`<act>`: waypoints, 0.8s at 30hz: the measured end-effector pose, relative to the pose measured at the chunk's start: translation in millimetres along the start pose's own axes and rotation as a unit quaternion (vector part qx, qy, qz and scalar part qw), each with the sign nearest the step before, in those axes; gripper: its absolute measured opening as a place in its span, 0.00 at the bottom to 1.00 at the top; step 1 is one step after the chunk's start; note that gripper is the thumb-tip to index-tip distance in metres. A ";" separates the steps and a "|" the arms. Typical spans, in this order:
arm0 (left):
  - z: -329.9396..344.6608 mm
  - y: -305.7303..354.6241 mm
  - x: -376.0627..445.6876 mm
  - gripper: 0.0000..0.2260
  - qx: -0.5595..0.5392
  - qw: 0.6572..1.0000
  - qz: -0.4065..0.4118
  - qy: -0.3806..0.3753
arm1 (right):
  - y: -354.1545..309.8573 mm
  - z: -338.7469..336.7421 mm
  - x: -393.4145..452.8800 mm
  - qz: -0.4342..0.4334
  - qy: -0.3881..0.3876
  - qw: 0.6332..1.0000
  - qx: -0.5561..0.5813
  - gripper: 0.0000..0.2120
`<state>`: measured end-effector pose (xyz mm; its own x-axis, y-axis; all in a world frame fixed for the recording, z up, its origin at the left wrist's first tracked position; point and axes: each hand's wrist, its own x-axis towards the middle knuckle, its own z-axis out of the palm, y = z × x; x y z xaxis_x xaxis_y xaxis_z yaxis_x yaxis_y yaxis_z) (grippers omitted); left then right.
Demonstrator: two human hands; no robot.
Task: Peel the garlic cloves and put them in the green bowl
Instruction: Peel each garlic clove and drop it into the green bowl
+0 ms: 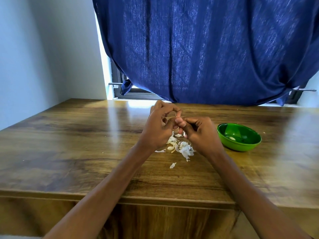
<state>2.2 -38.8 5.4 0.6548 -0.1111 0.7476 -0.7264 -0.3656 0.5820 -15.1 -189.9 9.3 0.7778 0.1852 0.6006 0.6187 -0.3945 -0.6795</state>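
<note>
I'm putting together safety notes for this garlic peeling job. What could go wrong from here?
1. The left hand and right hand work a small clove, mostly hidden, above the table; it could slip and fall among the garlic skins.
2. The loose cloves lie mixed with those skins, so one might be overlooked.
3. The green bowl sits close beside the right hand and could be knocked.

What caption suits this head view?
Both hands pinch a garlic clove above scattered peels; green bowl holds one peeled clove.

A blue curtain (207, 49) covers the window (119, 83) behind the wooden table (69, 144).
</note>
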 end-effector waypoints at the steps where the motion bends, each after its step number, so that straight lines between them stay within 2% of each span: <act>1: 0.4 0.6 -0.4 0.13 0.009 1.000 0.002 0.002 | 0.1 0.1 0.2 0.000 -0.001 1.000 0.000 0.08; 6: 3.3 -1.3 -1.2 0.08 0.030 0.999 0.006 0.014 | -2.1 -0.4 -0.5 0.016 -0.011 1.000 0.021 0.11; 13: 3.3 1.3 -3.5 0.13 0.055 0.998 0.009 0.018 | -4.9 -1.6 -0.2 0.044 -0.029 0.997 0.063 0.11; 18: 10.5 10.3 -9.3 0.14 0.064 0.997 0.048 0.021 | -3.9 -4.8 -0.5 0.076 -0.009 0.993 0.088 0.14; 21: 9.5 10.1 -6.7 0.13 0.060 0.996 0.043 0.059 | -4.4 -5.7 0.2 0.086 0.006 0.990 0.114 0.11; 24: 6.1 7.8 -2.6 0.07 0.056 0.994 0.034 0.092 | -4.5 -5.3 1.3 0.077 0.022 0.989 0.126 0.12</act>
<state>-3.9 -47.0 6.0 0.5480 0.0282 0.8360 -0.7330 -0.4653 0.4962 -17.4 -192.7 15.3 0.8629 0.0987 0.4957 0.5054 -0.1765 -0.8446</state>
